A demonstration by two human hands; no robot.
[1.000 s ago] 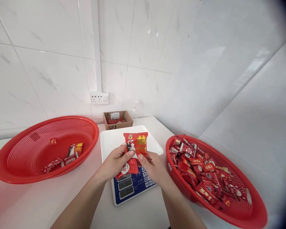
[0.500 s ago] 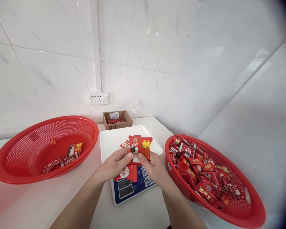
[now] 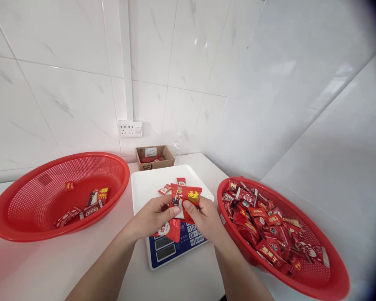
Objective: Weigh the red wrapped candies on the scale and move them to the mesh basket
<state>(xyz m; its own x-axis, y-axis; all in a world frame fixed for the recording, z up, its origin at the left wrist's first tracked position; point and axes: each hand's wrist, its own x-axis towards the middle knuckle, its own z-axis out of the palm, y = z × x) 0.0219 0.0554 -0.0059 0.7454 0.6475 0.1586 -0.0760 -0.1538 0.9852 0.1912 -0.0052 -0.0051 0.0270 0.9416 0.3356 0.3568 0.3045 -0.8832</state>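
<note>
Both my left hand and my right hand pinch one red snack packet with yellow print, held up over the scale. A second red packet with a round white label hangs under my left fingers; how it is gripped is hidden. Behind my hands, small red packets lie on the white pan of the digital scale. My hands partly cover its blue panel with number keys and grey displays.
On the left stands a red perforated basket with several packets in it. At the right, another red basket holds a heap of red packets. A small cardboard box sits behind the scale by the tiled wall, below a power socket.
The held packet has come down slightly, with both hands still on it. A small packet on the pan now shows more clearly behind it. The packet under my left hand has tilted.
</note>
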